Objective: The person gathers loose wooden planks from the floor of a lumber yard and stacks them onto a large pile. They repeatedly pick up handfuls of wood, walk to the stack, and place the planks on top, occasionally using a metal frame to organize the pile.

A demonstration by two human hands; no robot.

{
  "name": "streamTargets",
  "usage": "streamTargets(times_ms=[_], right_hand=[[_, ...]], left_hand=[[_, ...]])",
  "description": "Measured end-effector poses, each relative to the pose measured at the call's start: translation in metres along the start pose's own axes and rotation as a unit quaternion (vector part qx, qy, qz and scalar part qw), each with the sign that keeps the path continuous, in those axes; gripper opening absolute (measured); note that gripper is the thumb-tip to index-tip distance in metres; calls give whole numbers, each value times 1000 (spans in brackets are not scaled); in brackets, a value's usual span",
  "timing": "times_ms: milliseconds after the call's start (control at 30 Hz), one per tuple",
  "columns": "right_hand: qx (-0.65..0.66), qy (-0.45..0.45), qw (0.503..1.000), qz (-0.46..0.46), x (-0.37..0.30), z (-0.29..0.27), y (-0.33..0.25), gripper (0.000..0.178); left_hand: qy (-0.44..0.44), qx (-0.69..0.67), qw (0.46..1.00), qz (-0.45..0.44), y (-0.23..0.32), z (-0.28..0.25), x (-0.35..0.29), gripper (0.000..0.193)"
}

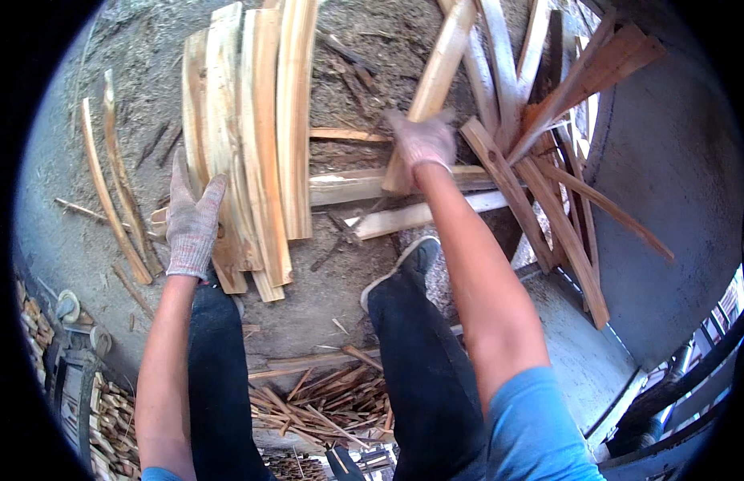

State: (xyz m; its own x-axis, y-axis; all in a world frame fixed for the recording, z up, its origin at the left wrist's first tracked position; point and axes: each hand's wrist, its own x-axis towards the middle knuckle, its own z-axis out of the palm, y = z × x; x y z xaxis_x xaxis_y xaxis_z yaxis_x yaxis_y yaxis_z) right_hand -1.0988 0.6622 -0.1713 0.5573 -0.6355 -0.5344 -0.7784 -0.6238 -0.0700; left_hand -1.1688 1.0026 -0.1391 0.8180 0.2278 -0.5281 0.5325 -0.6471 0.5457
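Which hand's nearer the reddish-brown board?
Right: the right hand is on a pale plank, left of the reddish-brown board; the left hand is farther left, against the row of planks.

Left gloved hand [193, 218]: pinkish grey | right gloved hand [428, 143]: pinkish grey | striped plank [296, 120]: cream, lengthwise tan bands | board [444, 64]: pale tan | slab [616, 66]: reddish brown | panel [669, 200]: dark grey | ground [308, 309]: mottled grey-brown | sleeve [540, 425]: blue | trousers [428, 369]: near-black | scraps [328, 405]: mixed tan and brown
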Motion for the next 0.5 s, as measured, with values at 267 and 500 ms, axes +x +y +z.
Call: streamTargets(times_ms=[267,500], right_hand=[[65,-277,951,-120,-136,8,40,89],[-278,134,891,-334,-28,-124,218,68]], left_hand=[[30,48,989,138,70,29,-64,78],[-122,74,987,70,96,-16,-162,76]])
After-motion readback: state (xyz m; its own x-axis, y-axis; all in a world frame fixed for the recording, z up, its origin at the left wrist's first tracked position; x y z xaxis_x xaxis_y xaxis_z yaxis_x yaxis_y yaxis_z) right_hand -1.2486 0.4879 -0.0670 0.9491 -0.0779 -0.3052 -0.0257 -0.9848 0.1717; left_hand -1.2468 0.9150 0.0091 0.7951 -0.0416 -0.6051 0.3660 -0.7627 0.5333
